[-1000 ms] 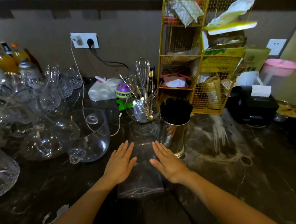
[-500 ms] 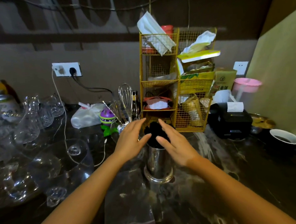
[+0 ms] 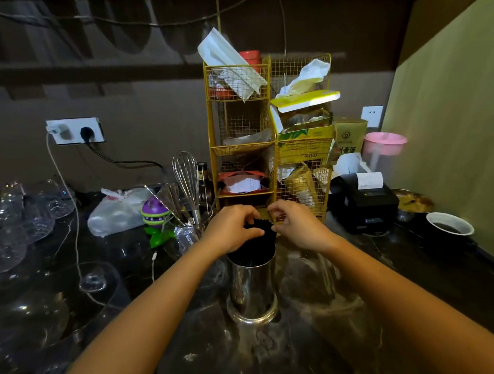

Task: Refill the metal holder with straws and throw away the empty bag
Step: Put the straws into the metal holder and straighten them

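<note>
Head view: metal holder (image 3: 252, 289) upright on dark counter (image 3: 348, 338), packed with black straws (image 3: 257, 243). Left hand (image 3: 231, 230) curled around straw tops; right hand (image 3: 296, 224) pinching their right edge.

Dark marble counter (image 3: 320, 354): metal holder (image 3: 252, 289), yellow wire rack (image 3: 269, 145), receipt printer (image 3: 364, 202), glassware (image 3: 10, 227).

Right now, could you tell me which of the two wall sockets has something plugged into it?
The wall socket left of the yellow wire rack, with a white charger and a black plug in it. The socket right of the rack is bare.
</note>
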`<action>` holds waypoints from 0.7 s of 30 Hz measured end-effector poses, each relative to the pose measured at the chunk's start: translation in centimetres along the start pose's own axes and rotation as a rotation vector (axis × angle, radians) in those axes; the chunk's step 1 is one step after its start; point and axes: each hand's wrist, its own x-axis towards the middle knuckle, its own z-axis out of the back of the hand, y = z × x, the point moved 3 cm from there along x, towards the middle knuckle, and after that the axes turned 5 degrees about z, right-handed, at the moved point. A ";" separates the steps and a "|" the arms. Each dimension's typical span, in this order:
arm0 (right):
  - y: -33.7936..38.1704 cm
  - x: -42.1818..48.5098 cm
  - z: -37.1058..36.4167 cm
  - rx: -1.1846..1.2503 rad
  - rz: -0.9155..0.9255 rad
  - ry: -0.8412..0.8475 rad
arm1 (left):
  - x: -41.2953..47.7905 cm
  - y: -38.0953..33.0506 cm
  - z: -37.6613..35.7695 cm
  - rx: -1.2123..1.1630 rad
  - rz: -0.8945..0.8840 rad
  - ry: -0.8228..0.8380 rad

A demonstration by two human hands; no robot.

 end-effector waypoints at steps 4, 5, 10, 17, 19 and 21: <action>-0.3 1.1 -0.3 0.002 0.010 0.019 | 1.1 0.0 -0.4 0.037 -0.008 0.019; -0.4 1.4 -0.3 -0.001 0.006 0.028 | 1.4 0.1 -0.5 0.041 -0.005 0.025; -1.0 2.1 -0.2 0.028 -0.001 0.104 | 2.5 0.5 -1.1 0.037 -0.006 0.060; -1.1 2.3 -0.6 0.058 0.038 0.124 | 4.3 1.2 -0.2 -0.040 0.037 -0.019; -1.2 2.4 -0.6 0.045 0.049 0.122 | 5.1 1.3 -0.3 0.000 0.027 0.044; -1.3 2.4 -0.6 0.041 0.048 0.122 | 5.9 1.4 -0.7 0.049 0.012 0.121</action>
